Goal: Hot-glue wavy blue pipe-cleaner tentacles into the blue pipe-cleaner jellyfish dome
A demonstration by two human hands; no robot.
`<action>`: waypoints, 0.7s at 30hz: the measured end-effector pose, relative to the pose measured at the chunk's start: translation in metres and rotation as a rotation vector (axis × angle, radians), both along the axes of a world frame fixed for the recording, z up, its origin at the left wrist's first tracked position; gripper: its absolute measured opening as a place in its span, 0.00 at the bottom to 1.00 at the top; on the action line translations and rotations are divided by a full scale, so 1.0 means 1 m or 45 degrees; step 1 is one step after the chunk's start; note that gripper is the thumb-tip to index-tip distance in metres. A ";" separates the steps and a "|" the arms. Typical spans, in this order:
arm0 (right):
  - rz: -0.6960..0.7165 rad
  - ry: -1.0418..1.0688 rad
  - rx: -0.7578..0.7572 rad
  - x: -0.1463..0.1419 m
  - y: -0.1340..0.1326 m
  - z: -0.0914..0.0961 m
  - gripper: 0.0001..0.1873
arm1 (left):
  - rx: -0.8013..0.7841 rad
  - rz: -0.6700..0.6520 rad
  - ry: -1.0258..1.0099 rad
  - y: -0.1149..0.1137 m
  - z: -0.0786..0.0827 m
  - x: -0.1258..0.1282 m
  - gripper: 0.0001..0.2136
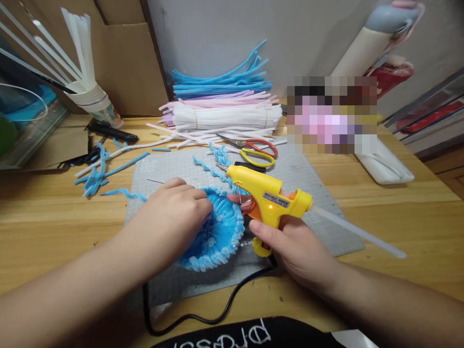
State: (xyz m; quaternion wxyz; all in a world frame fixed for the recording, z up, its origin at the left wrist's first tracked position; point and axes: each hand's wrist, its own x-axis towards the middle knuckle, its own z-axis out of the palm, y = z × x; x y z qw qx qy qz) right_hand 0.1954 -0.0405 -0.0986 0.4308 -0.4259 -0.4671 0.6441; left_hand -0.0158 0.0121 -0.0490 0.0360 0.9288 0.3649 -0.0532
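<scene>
A yellow hot glue gun (pixel 268 193) is in the grip of my right hand (pixel 293 241), its metal nozzle toward the upper left. A long translucent glue stick (pixel 358 232) protrudes from its back, and a small orange light glows on its side. My left hand (pixel 177 205) is closed, knuckles up, over the left part of a round blue ruffled pipe-cleaner piece (pixel 224 224). Its fingertips are down in the piece's hollow and hidden, along with anything they pinch. Small clear beads show inside the piece. Wavy blue pipe cleaners (pixel 221 154) lie behind it.
Beneath lies a grey cutting mat (pixel 319 193). Scissors (pixel 259 151) with red and yellow handles and bundled pipe cleaners (pixel 224 116) are behind. A paper cup (pixel 97 104) holds glue sticks at left. The black cord (pixel 192 316) loops in front. A pixelated patch hides the right rear.
</scene>
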 end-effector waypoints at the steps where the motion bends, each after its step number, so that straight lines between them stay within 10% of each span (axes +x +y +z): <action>1: -0.007 -0.009 -0.006 0.000 0.000 0.000 0.13 | -0.010 0.019 -0.003 0.000 0.000 0.000 0.08; 21: -0.020 0.012 -0.021 -0.001 0.000 0.002 0.11 | -0.074 0.130 -0.009 0.003 -0.001 0.002 0.08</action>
